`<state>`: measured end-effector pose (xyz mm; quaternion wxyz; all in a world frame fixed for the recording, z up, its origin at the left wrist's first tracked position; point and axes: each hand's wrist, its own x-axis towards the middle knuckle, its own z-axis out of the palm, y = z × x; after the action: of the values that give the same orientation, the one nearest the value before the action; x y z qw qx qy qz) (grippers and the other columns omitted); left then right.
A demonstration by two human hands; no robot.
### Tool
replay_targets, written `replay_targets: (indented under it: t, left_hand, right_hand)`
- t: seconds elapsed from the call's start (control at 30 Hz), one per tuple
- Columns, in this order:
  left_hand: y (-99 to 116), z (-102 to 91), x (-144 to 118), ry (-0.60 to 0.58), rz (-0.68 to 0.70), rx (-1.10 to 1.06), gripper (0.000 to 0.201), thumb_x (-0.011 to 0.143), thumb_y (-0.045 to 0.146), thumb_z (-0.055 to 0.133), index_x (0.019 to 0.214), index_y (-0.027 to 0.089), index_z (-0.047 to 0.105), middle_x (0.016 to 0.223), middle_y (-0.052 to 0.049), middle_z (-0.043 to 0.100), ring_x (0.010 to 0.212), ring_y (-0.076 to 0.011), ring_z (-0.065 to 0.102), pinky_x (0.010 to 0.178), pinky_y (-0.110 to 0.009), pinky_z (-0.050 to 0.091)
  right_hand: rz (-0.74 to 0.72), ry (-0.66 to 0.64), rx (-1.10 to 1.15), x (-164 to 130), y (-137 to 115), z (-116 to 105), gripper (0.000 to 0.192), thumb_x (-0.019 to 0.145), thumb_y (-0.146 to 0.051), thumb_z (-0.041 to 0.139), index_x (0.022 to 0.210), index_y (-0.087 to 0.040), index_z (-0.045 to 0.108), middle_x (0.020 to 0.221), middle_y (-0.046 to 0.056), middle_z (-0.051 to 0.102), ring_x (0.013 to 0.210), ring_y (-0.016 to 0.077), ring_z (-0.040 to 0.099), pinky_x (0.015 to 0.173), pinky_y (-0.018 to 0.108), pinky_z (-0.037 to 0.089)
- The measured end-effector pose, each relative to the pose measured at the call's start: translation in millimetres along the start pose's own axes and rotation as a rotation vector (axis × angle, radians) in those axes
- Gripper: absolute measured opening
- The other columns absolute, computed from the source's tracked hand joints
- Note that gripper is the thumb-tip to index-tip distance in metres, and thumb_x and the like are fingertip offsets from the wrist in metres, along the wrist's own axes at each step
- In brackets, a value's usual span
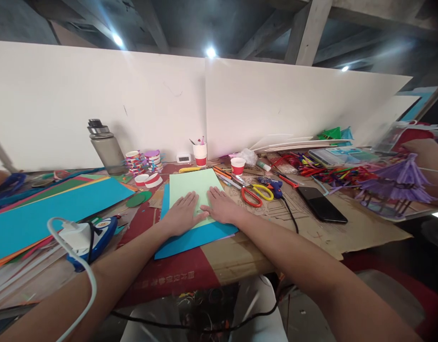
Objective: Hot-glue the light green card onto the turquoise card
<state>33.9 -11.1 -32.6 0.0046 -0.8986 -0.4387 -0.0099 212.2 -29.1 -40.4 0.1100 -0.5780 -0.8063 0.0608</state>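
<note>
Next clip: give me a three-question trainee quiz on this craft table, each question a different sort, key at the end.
1. True or false: both hands lie flat on the green sheet.
2. What lies directly under the green sheet? A) blue sheet B) phone C) scissors
3. Fill in: the phone lies to the ___ of the scissors.

Key:
1. True: the left hand and right hand press it, palms down.
2. A
3. right
</note>
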Motion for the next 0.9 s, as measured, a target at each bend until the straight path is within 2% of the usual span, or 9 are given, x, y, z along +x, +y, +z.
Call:
replay_targets:
  t: [0.23, 0.37, 0.47, 0.57, 0.7, 0.8, 0.9]
  left_hand:
    - [-1, 2.3, 0, 0.041, 0.005, -0.019, 0.083, 0.087, 0.064, 0.027, 0.143, 0.003, 0.033, 0.151, -0.020, 0.023, 0.141, -0.0288, 0.019, 0.113, -0.043, 0.018]
    - [-2, 2.9, -1, 0.061, 0.003, -0.052, 0.080, 0.088, 0.062, 0.029, 0.142, 0.005, 0.035, 0.150, -0.020, 0.025, 0.141, -0.0291, 0.021, 0.113, -0.045, 0.019]
    - [-2, 1.9, -2, 0.061, 0.001, -0.071, 0.078, 0.088, 0.061, 0.030, 0.145, 0.007, 0.030, 0.151, -0.017, 0.024, 0.141, -0.0275, 0.019, 0.114, -0.043, 0.018]
    - [-2, -0.3, -2, 0.056, 0.019, -0.089, 0.076, 0.089, 0.061, 0.030, 0.145, 0.011, 0.032, 0.152, -0.015, 0.022, 0.142, -0.0275, 0.017, 0.114, -0.044, 0.017]
    - [-3, -4.2, 1, 0.028, 0.037, -0.147, 0.072, 0.090, 0.061, 0.027, 0.144, 0.015, 0.036, 0.153, -0.013, 0.021, 0.142, -0.0286, 0.015, 0.113, -0.048, 0.018]
    - [-6, -7.7, 3, 0.028, 0.018, -0.243, 0.066, 0.092, 0.059, 0.025, 0.142, 0.018, 0.040, 0.151, -0.011, 0.028, 0.141, -0.0268, 0.019, 0.112, -0.047, 0.020]
    - [-8, -11.9, 3, 0.108, -0.017, -0.324, 0.062, 0.091, 0.058, 0.029, 0.134, 0.017, 0.050, 0.147, -0.010, 0.038, 0.140, -0.0247, 0.025, 0.113, -0.044, 0.024]
  right_hand:
    - [-0.021, 0.008, -0.005, 1, 1, 4, 0.081, 0.092, -0.059, 0.021, 0.144, 0.003, 0.026, 0.151, 0.025, 0.019, 0.141, 0.0326, 0.016, 0.111, 0.047, 0.020]
    - [0.000, 0.022, 0.020, 5, 0, 3, 0.073, 0.094, -0.055, 0.026, 0.143, -0.001, 0.029, 0.150, 0.023, 0.023, 0.141, 0.0300, 0.017, 0.111, 0.048, 0.021]
    - [0.025, 0.056, 0.090, 7, -2, -2, 0.067, 0.095, -0.050, 0.029, 0.142, -0.003, 0.033, 0.150, 0.020, 0.026, 0.141, 0.0287, 0.020, 0.112, 0.046, 0.023]
    - [0.018, 0.139, 0.166, 8, -4, -9, 0.060, 0.096, -0.044, 0.032, 0.139, -0.002, 0.038, 0.148, 0.020, 0.033, 0.140, 0.0263, 0.024, 0.112, 0.041, 0.024]
    - [0.012, 0.293, 0.251, 8, -5, -16, 0.050, 0.093, -0.034, 0.041, 0.134, -0.005, 0.045, 0.136, 0.018, 0.049, 0.128, 0.0221, 0.042, 0.108, 0.034, 0.031]
    - [0.024, 0.384, 0.305, 8, -7, -27, 0.044, 0.091, -0.030, 0.044, 0.130, -0.010, 0.049, 0.130, 0.014, 0.055, 0.121, 0.0198, 0.049, 0.103, 0.032, 0.036]
    - [0.076, 0.433, 0.360, 8, -4, -52, 0.039, 0.091, -0.030, 0.044, 0.125, -0.015, 0.054, 0.126, 0.010, 0.058, 0.108, 0.0180, 0.057, 0.094, 0.031, 0.043]
